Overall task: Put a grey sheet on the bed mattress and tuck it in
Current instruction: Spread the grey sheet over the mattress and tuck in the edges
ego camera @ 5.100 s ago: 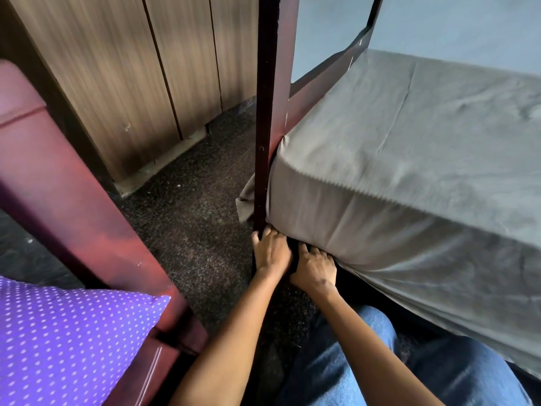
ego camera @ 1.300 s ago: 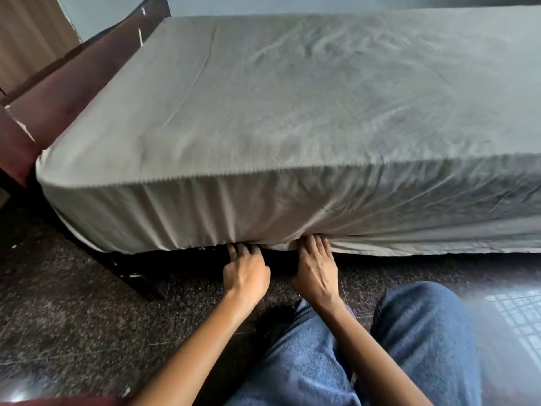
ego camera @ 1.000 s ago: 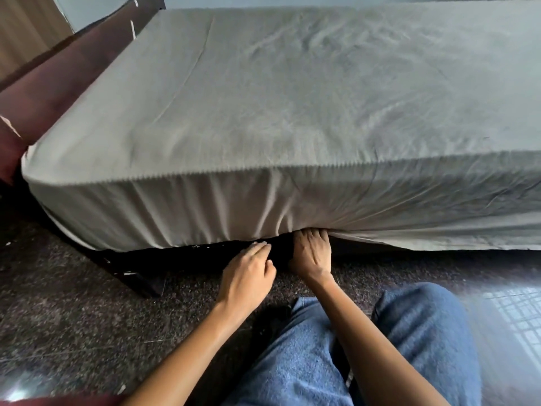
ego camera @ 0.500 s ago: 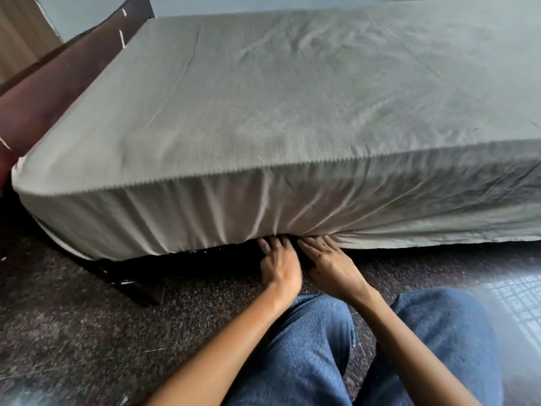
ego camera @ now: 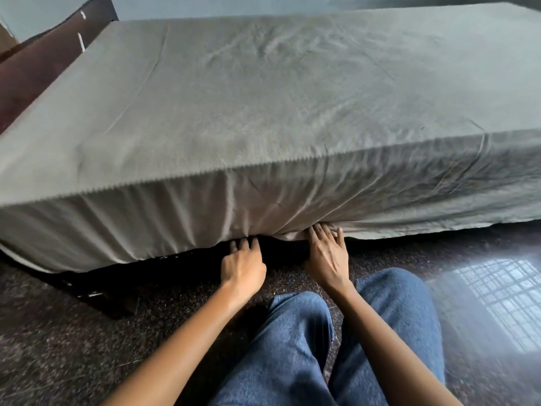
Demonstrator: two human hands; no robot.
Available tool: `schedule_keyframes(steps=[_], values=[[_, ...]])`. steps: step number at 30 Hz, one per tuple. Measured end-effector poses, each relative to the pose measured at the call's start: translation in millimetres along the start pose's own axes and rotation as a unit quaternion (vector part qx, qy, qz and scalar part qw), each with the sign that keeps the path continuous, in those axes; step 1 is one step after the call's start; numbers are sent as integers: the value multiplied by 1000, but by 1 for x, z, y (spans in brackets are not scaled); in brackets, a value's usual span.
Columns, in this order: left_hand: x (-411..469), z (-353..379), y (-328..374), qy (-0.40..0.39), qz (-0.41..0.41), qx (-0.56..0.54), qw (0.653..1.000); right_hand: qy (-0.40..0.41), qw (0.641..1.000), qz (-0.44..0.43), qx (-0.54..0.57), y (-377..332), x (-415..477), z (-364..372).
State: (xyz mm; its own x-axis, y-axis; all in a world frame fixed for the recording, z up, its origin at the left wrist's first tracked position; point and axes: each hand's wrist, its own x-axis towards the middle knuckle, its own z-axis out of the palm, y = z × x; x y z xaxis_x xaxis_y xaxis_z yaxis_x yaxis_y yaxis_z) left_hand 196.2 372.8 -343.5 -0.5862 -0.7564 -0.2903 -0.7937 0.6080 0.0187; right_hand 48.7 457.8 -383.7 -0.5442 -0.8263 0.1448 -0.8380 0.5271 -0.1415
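Both hands are low at the near side of the bed, under the hem of the grey sheet (ego camera: pixel 263 98).

- Sheet: spread over the whole top of the mattress and draped down its near side. The mattress itself is hidden under it. Top is mostly flat, with light creases toward the far middle.
- Near side: vertical gathers left of centre, diagonal pull lines right of centre, all converging on the spot between the hands. Right of the hands the hem hangs in a loose line just above the floor (ego camera: pixel 87 332).
- Left hand (ego camera: pixel 243 265): back up, fingers (ego camera: pixel 243 244) fairly straight and reaching into the dark gap below the hem. Tips are out of sight under the cloth, so I cannot tell what they touch. Nothing gripped as far as visible.
- Right hand (ego camera: pixel 329 256): back up, fingers released and splayed, tips pressing against the bunched hem. No pinch.
- Hands are near each other, not touching.

Dark wooden bed frame (ego camera: pixel 44 63) runs along the far left end. Knees in blue jeans (ego camera: pixel 292 347) sit near, on the dark speckled floor. Window reflection (ego camera: pixel 497 303) is on the floor, right.
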Motion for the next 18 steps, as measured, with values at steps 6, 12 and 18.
schedule_keyframes(steps=[6, 12, 18], values=[[-18, -13, -8, -21, 31, -36, 999, -68, 996, 46, -38, -8, 33, -15], [-14, -20, 23, 109, 152, -248, 950, 4, 995, -74, -74, 30, 33, 1], [16, 22, 47, 148, 154, -106, 971, -40, 993, -86, -65, 28, 33, -8]])
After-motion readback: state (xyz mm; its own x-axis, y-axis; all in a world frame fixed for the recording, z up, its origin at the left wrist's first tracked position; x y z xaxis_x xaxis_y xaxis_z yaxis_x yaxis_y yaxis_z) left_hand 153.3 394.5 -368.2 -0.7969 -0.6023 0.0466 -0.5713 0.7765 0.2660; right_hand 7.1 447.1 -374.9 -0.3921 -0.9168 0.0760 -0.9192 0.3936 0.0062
